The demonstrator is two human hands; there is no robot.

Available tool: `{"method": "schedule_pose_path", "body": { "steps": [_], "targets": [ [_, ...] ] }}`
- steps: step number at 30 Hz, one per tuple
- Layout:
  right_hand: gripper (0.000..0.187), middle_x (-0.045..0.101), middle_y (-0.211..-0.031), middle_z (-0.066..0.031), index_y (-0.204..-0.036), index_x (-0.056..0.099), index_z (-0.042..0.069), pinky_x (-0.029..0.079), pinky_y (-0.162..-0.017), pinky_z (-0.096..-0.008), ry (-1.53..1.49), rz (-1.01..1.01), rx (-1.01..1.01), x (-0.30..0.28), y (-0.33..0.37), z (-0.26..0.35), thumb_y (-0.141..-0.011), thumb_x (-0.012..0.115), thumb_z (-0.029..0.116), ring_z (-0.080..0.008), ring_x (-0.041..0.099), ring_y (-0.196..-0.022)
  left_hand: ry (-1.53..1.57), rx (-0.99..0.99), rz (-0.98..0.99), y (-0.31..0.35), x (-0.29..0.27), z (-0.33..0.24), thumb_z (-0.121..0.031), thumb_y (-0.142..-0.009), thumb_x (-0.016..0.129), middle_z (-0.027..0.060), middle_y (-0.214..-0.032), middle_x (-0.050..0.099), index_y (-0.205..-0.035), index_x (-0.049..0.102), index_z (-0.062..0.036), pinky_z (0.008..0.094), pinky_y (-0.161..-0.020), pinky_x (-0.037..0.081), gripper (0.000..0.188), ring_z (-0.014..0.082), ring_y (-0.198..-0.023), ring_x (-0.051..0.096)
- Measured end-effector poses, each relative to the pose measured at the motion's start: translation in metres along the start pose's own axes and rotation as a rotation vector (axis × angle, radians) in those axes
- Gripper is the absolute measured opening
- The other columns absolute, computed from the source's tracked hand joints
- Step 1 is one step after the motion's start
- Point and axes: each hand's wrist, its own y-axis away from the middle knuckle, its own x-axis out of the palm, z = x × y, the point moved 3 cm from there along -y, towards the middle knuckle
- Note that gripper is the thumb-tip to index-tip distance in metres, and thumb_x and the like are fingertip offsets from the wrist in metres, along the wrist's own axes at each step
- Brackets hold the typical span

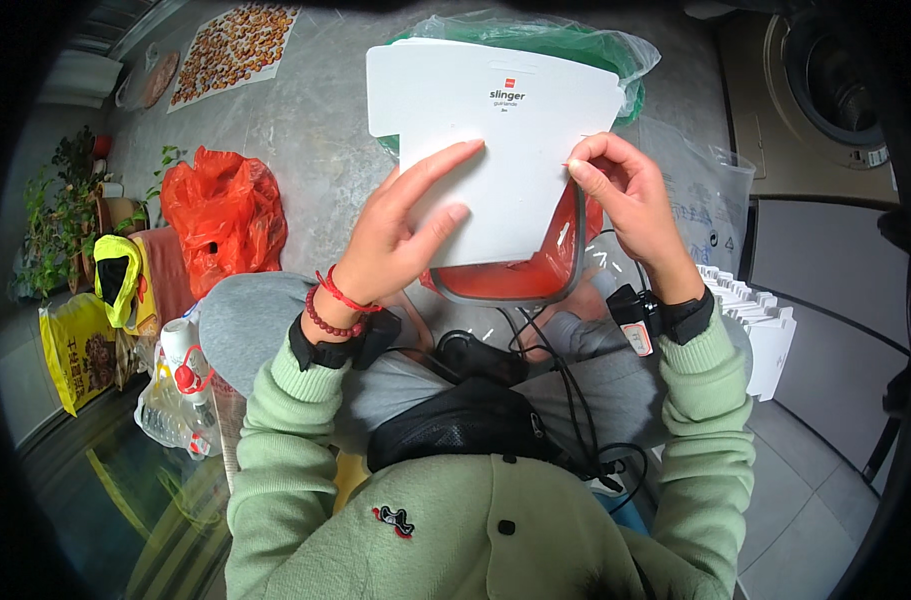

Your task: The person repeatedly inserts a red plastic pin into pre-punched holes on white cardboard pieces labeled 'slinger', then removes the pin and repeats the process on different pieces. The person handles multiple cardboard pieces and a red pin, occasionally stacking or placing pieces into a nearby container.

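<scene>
A white card (475, 190) with notched upper corners, a slot near its top edge and a small red-and-black print lies in front of me. My left hand (400, 222) rests on its lower left part, fingers spread and thumb apart. At the card's right edge, my right hand (620, 185) pinches thumb and forefinger together. A tiny reddish tip shows at the pinch, too small to name. Under the card is a grey-rimmed container (505, 298) with red plastic inside. Behind the card's top edge lies green and clear plastic (630, 60).
Several white cards (770, 335) stand in a row at my right. A red plastic bag (223, 210) sits at left, near potted plants (70, 210) and a yellow bag (75, 350). Black cables (565, 370) run over my lap. A washing machine (825, 90) stands far right.
</scene>
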Motion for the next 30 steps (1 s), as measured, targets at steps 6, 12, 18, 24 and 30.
{"method": "schedule_pose_path", "body": {
  "steps": [6,12,18,24,30],
  "targets": [
    [0.007,0.058,-0.091,-0.0015,-0.09,0.059,0.001,0.045,-0.078,-0.0214,-0.081,-0.097,0.135,0.002,0.001,-0.004,-0.088,0.061,0.008,-0.0068,0.055,-0.087,0.095,-0.066,-0.042,0.003,0.001,0.008,-0.007,-0.081,0.064,0.0133,-0.143,0.037,-0.141,0.031,-0.0053,0.0365,-0.108,0.029,0.068,0.0249,-0.13,0.038],
    [0.004,0.056,-0.106,-0.0075,-0.09,0.057,0.002,0.045,-0.082,-0.0249,0.424,-0.118,-0.182,0.015,0.01,0.033,-0.089,0.056,0.005,-0.0124,0.053,-0.099,0.032,-0.089,-0.113,0.005,0.003,0.014,-0.005,-0.08,0.064,0.0229,-0.148,0.018,-0.147,-0.006,-0.0072,0.0407,-0.107,0.031,0.097,0.031,-0.13,0.036],
    [0.004,0.048,-0.132,-0.0181,-0.081,0.059,0.004,0.043,-0.091,-0.0371,0.843,-0.094,-0.499,0.032,0.012,0.05,-0.08,0.062,0.006,-0.0304,0.054,-0.11,-0.007,-0.029,-0.037,0.005,0.013,0.005,0.001,-0.081,0.061,0.0248,-0.144,0.025,-0.147,-0.01,-0.0057,0.0382,-0.102,0.036,0.097,0.0298,-0.125,0.042],
    [0.009,0.049,-0.131,-0.0179,-0.077,0.06,0.005,0.04,-0.098,-0.0435,0.757,-0.067,-0.587,0.039,0.015,0.056,-0.074,0.067,0.008,-0.0381,0.045,-0.123,-0.076,0.021,0.072,0.013,0.02,0.0,0.005,-0.078,0.056,0.0209,-0.14,0.037,-0.145,0.015,-0.005,0.042,-0.093,0.044,0.079,0.0395,-0.118,0.049],
    [0.011,0.05,-0.129,-0.0203,-0.08,0.06,0.005,0.043,-0.092,-0.0434,0.868,0.02,-0.717,0.036,0.017,0.066,-0.072,0.067,0.004,-0.0389,0.048,-0.118,-0.124,0.112,0.053,0.012,0.021,-0.004,0.008,-0.076,0.056,0.0153,-0.13,0.048,-0.137,0.033,-0.0084,0.0416,-0.088,0.047,0.067,0.0387,-0.111,0.052]
  ]
}}
